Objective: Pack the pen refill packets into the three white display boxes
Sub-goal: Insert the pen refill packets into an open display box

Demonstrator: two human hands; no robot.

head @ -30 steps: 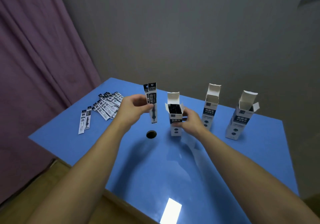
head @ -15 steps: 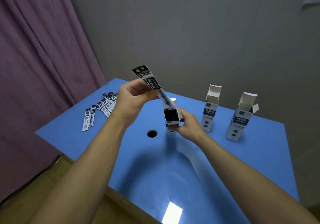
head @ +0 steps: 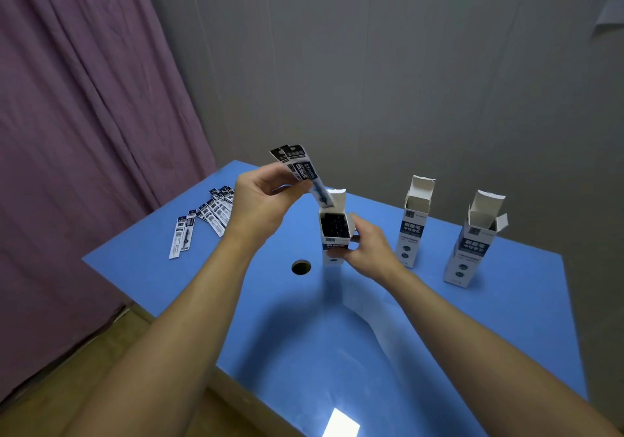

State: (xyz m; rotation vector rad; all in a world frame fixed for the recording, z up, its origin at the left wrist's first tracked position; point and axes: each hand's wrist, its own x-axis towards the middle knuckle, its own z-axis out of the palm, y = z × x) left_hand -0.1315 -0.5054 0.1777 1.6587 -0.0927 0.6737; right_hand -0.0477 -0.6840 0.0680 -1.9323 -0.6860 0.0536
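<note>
Both hands raised — left hand (head: 260, 200) pinching packets (head: 300, 170)

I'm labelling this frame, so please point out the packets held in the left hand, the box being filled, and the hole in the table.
held packets (head: 301, 169), head view, printed front face.
box being filled (head: 332, 249), head view, front wall.
table hole (head: 301, 267), head view, dark centre.

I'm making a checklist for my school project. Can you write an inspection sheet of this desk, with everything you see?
Surface: blue table with a round hole.
Job's things: three white display boxes, flaps open; left box looks full of dark packets; middle box and right box stand apart. Loose refill packets lie at far left.
Clutter: nothing seen.
Grips: left hand pinches held packets, tilted over the left box; right hand holds that box.
Cables: nothing seen.
Surroundings: purple curtain, grey wall.
</note>
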